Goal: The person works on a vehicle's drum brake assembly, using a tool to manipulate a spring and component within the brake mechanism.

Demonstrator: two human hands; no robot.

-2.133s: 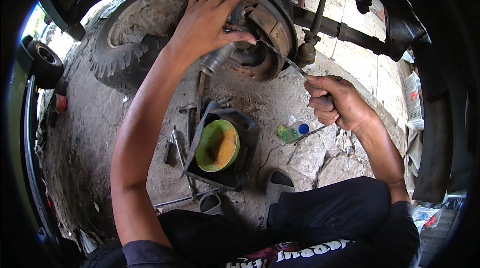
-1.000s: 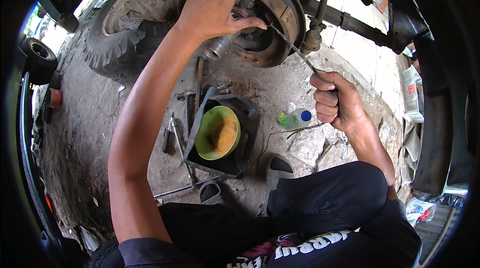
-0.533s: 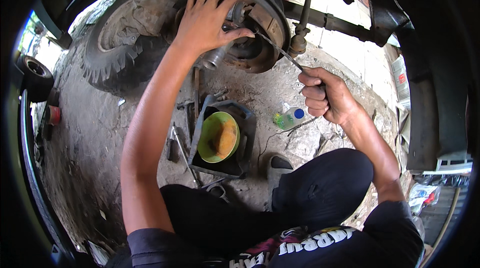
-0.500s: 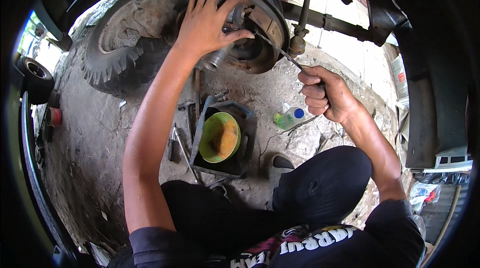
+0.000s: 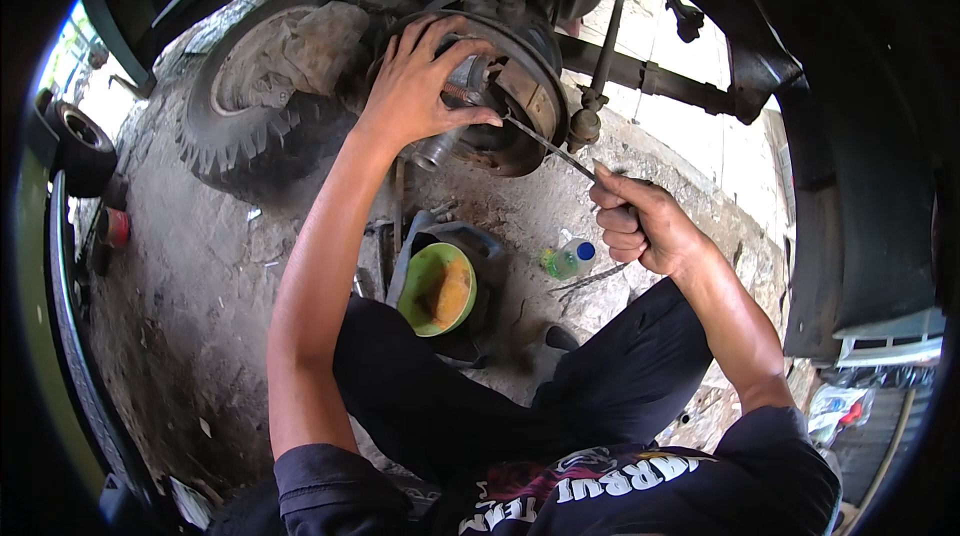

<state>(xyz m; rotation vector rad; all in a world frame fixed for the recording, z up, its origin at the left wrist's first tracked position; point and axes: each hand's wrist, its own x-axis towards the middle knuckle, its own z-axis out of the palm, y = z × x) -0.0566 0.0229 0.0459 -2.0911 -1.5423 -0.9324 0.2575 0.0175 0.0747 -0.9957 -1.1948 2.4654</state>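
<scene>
My left hand [image 5: 422, 86] lies over the left side of a rusty brake assembly [image 5: 540, 101], its fingers spread across the rim of the round plate and its thumb stretched out near the hub. Inside the plate are a curved brake shoe and a coil spring [image 5: 462, 94]. With a closed fist, my right hand [image 5: 645, 221] grips a long thin metal rod [image 5: 560, 153] that slants up and left. Its far end reaches the inside of the assembly, close to my left thumb. Whatever handle it has is hidden in my fist.
A knobby tyre [image 5: 225, 131] lies left of the assembly. Below stands a green bowl [image 5: 408, 304] with orange-brown residue, in a dark cut-open container [image 5: 480, 236]. A clear bottle with a blue cap [image 5: 572, 258] is right of it. Steel bars [image 5: 640, 76] run behind the assembly.
The view has shifted, so the assembly appears lower. My knees have moved, and the left one now covers tools beside the bowl. Both hands keep their holds, the rod still at the assembly.
</scene>
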